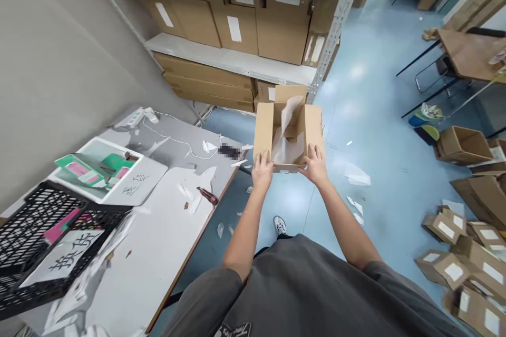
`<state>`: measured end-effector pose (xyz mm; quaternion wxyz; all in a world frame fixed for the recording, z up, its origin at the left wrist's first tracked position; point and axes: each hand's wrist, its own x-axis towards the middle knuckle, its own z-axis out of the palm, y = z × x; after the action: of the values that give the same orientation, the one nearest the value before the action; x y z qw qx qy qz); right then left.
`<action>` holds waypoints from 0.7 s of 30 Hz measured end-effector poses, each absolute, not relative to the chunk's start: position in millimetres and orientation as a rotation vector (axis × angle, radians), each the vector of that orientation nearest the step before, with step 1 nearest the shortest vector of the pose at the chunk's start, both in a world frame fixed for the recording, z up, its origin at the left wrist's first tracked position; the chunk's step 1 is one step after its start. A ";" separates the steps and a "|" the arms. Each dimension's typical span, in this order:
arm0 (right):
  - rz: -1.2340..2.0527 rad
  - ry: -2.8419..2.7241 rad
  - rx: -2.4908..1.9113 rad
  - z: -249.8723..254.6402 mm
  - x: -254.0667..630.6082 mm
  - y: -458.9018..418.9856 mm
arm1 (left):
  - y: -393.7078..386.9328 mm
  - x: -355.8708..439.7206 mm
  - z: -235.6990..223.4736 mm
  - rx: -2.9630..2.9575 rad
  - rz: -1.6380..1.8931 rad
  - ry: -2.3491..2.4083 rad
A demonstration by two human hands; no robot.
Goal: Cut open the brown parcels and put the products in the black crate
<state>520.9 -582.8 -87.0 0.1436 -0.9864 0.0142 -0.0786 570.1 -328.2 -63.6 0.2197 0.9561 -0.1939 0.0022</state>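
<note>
An open cardboard box (314,126) hangs in the air in front of me, its flaps spread out. Inside it lies some thin whitish wrapping (290,110), part of which stands up toward the far flap. My left hand (262,169) grips the near left corner of the box, fingers over the flap. At the near right corner, my right hand (315,164) holds the box the same way, thumb below the edge. The box's floor is partly covered by the wrapping.
A table (158,253) on the left bears a white bin (134,184), a black crate (23,231) and a utility knife (207,196). Ahead stands a metal shelf (237,60) full of boxes. Paper scraps (358,174) and several cartons (446,226) lie on the floor to the right.
</note>
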 end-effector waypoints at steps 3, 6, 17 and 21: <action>-0.047 0.072 -2.874 -103.2 530.4 -607.3 | -345.0 576.3 -72.8 2.680 -0.045 -0.636; 0.077 0.080 -2.856 -112.9 542.0 -613.8 | -335.6 575.0 -77.5 2.705 -0.082 -0.643; -0.012 -0.395 -2.739 -94.2 605.5 -500.4 | -191.0 523.3 -63.1 2.832 0.020 0.005; -0.063 -0.611 -2.688 -77.2 608.9 -425.6 | -128.0 482.7 -41.3 2.874 0.104 0.238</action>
<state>608.9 -425.6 -77.2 0.1911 -0.9569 -0.2177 -0.0223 482.7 -128.0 -41.3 0.1277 0.9878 0.0819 0.0356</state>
